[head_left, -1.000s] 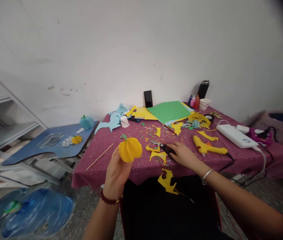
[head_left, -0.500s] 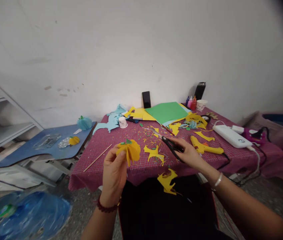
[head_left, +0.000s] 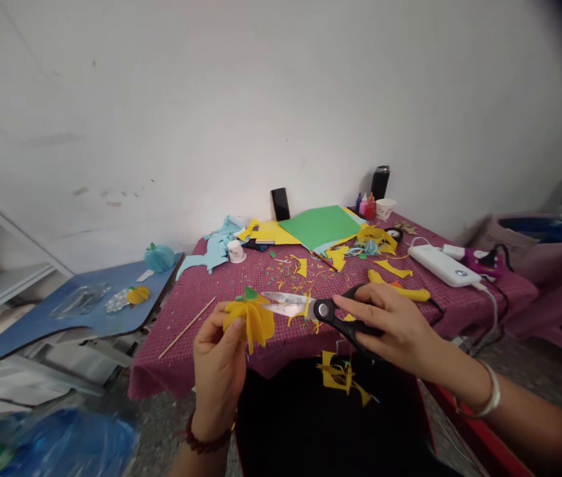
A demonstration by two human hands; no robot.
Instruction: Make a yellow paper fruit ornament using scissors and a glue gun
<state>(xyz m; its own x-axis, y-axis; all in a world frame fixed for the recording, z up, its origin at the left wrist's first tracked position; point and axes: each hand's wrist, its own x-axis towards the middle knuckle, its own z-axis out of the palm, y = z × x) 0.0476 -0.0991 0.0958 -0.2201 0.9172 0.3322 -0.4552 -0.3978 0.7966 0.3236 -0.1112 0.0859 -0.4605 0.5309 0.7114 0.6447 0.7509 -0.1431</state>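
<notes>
My left hand (head_left: 218, 364) pinches a yellow paper pumpkin (head_left: 255, 324) with a green paper top (head_left: 249, 293), held above the table's front edge. In my right hand (head_left: 394, 324) is a pair of black-handled scissors (head_left: 324, 310), my fingers in the handle loops. The blades point left and are slightly parted, their tips at the upper right side of the pumpkin beside the green top. Whether the blades touch the paper I cannot tell. Yellow paper scraps (head_left: 340, 377) lie on my dark lap below the scissors.
A yellow glue gun (head_left: 410, 291) and a white power bank (head_left: 444, 265) lie on the right of the checked tablecloth (head_left: 186, 301). Green paper (head_left: 320, 225) and a phone (head_left: 280, 204) are at the back. A wooden stick (head_left: 186, 328) lies left; a blue side table (head_left: 112, 265) holds finished paper pumpkins.
My right hand has brought the scissors left and down to the pumpkin, with the blades now parted. My left hand keeps hold of the pumpkin, slightly lower. The view has shifted a little.
</notes>
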